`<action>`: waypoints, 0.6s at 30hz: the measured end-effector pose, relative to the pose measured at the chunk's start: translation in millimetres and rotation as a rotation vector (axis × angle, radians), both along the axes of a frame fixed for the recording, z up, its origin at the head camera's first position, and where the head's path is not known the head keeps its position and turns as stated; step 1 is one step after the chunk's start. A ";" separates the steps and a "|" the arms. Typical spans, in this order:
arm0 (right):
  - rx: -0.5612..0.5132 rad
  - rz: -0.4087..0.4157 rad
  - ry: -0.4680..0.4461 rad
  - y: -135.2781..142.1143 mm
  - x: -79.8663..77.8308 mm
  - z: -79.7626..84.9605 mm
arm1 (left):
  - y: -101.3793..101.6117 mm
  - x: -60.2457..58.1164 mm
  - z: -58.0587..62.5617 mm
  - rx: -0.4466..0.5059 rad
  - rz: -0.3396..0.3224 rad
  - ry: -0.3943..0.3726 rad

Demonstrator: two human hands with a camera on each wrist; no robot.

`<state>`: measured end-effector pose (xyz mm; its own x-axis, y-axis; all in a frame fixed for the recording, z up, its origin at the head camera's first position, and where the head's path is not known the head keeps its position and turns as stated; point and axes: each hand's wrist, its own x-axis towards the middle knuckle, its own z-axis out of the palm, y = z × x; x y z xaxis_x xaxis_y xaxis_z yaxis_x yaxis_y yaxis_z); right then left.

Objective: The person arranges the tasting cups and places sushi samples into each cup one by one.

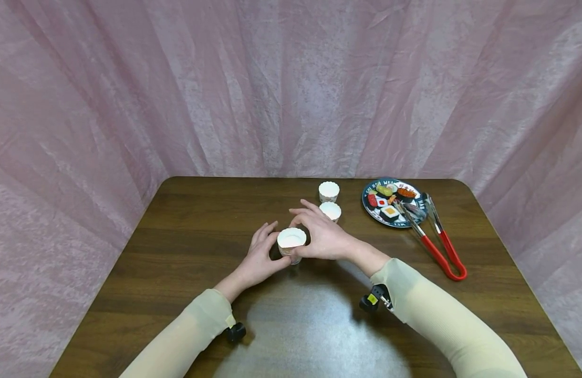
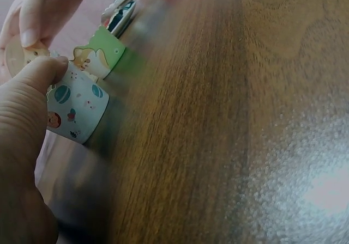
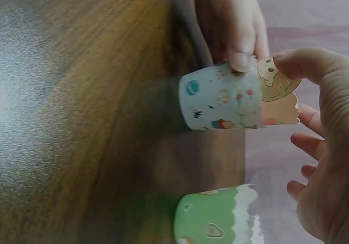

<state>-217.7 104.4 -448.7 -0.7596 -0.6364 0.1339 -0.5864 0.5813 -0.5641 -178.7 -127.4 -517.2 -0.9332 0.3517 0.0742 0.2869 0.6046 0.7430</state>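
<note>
A light blue paper baking cup (image 3: 218, 99) with small printed pictures stands upright on the table, its base low over the wood. Partly inside it sits a peach paper cup (image 3: 281, 113) printed with a cartoon face. My left hand (image 1: 259, 258) grips the blue cup, thumb near its rim. From the other side my right hand (image 1: 328, 236) pinches the peach cup at its upper part. Beyond the right hand are two more white-rimmed paper cups, a nearer one (image 1: 331, 210) and a farther one (image 1: 329, 190); a green cup (image 3: 210, 219) shows in the right wrist view.
At the back right lies a dark round plate (image 1: 398, 224) with several sushi pieces. Red-handled metal tongs (image 1: 454, 257) rest with their tips on it. A pink curtain (image 1: 291, 89) hangs behind the brown wooden table (image 1: 201, 210).
</note>
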 end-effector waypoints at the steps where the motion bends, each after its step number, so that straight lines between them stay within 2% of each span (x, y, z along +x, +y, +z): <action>1: -0.005 -0.003 0.005 1.0 0.5 2.2 | 0.1 0.0 0.2 0.000 0.000 0.003; 6: -0.041 -0.009 0.045 10.0 4.0 16.3 | 0.5 -0.3 0.5 0.009 0.002 0.012; 11: -0.022 -0.033 0.105 25.3 10.6 29.9 | 0.1 -0.6 -0.4 0.005 0.004 0.011; 18: 0.011 -0.058 0.153 52.9 28.3 32.1 | -0.2 -1.2 -0.7 -0.005 0.010 0.012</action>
